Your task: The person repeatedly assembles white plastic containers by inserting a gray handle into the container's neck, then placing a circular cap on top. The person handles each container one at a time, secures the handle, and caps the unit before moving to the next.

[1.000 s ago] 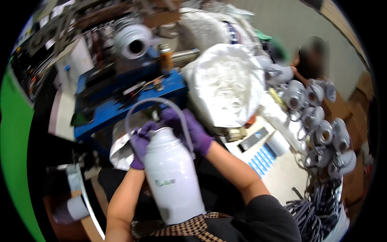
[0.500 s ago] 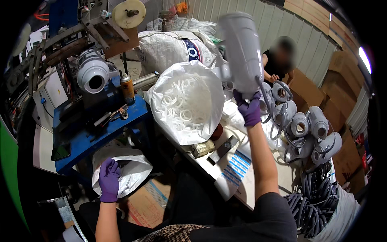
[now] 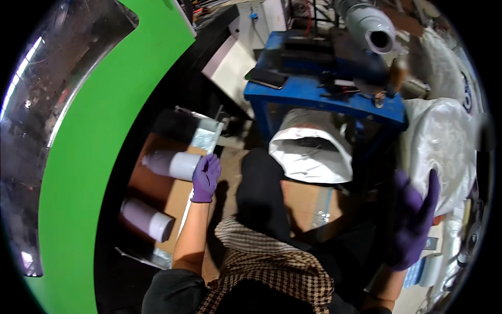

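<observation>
Looking down now rather than up and right as half a second ago, the view has swung to the floor on the left, and the tall white spool that the right hand held high then is gone from that hand. At far left a green panel (image 3: 99, 157) curves down the frame. Beside it, a shallow box (image 3: 157, 193) on the floor holds two white spools lying on their sides: the near spool (image 3: 146, 219) toward the lower left, and the far spool (image 3: 170, 164) above it. The left hand (image 3: 205, 178), in a purple glove, has come down from beside the bag to the far spool; its fingers are loosely spread and rest against the spool's flat end, touching but not wrapped round it. Right of the hand, a dark trouser leg and checked cloth fill the middle. Beyond them a white bag (image 3: 311, 152) stands open under the blue table (image 3: 319, 94), which carries a dark phone (image 3: 266, 78) and a grey roll (image 3: 369, 26). At the right edge the right hand (image 3: 413, 220), also gloved, is blurred, palm open and fingers spread, holding nothing, just in front of a large white sack (image 3: 444, 141).
</observation>
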The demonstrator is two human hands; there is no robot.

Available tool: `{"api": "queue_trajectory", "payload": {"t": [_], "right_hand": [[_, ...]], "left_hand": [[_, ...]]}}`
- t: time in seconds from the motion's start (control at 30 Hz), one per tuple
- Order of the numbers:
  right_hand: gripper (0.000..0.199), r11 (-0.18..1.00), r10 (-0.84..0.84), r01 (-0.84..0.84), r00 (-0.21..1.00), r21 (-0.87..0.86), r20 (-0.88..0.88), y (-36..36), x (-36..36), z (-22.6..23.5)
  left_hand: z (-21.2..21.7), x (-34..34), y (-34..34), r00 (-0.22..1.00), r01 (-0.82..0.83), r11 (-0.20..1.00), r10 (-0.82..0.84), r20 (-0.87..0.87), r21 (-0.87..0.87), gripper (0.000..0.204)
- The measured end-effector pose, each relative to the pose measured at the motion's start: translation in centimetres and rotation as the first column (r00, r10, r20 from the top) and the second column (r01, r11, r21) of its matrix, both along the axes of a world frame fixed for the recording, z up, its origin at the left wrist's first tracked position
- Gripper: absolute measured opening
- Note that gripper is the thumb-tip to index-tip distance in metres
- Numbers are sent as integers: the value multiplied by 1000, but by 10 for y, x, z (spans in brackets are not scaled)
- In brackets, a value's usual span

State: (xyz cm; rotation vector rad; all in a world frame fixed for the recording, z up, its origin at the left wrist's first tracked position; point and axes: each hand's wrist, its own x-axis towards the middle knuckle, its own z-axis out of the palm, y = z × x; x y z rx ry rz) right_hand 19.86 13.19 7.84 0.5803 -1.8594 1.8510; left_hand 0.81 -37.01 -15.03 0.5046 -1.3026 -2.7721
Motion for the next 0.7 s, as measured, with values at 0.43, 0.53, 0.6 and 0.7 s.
{"api": "queue_trajectory", "payload": {"t": [0.43,0.53,0.6,0.7], "right_hand": [[49,827,525,-555,821,-93,-223,-142,-19,48],[47,642,760,-761,648,96,51,-122,-35,57],[48,659,743,-716,667,-228,56,-143,-26,54],[57,593,513,-357,858,-722,-2,-181,22,59]], "left_hand": [[-137,-6,-200,772,-122,131,636,-11,-984,107],[-142,-77,-140,608,41,577,634,478,-816,148],[-161,-80,-171,424,164,638,643,638,-752,159],[-187,-60,-257,400,74,712,620,675,-698,155]]}}
